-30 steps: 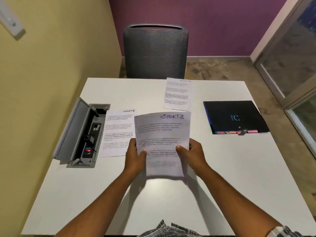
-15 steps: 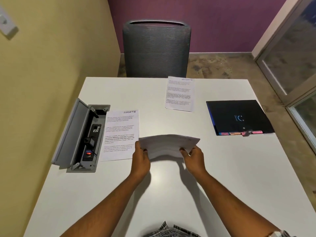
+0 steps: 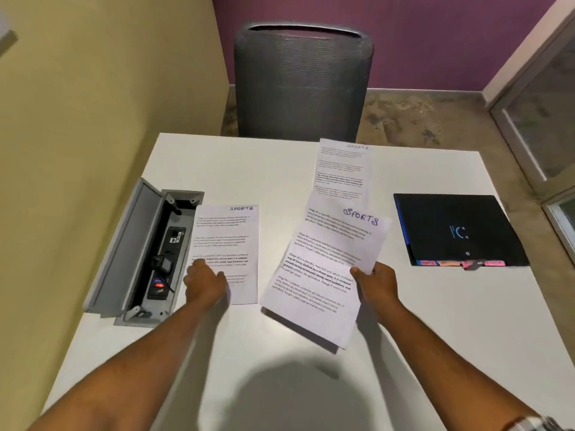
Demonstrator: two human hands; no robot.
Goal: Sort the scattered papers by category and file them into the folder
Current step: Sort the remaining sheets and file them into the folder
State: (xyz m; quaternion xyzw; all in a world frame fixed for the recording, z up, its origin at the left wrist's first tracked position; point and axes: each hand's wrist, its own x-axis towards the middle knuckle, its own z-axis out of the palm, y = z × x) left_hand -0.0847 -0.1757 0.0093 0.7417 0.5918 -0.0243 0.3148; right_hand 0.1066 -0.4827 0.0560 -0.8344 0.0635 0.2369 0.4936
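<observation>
We hold a sheet headed SPORTS [image 3: 323, 269] in our right hand [image 3: 378, 283], thumb on top and fingers curled under its right edge, so the page hangs tilted just above the table [image 3: 435, 353]. Our left hand [image 3: 205, 281] lies on the lower left corner of a second sports page [image 3: 228, 244], which sits flat with its long axis running away from us; the fingers look fairly flat on the paper, though blur keeps us from telling whether they pinch the edge. That page lies directly under the left fingers, so we judge this hand the one to gather it. A third sheet [image 3: 342, 169] lies farther back, and the black folder [image 3: 457, 230] rests closed, well to the right.
</observation>
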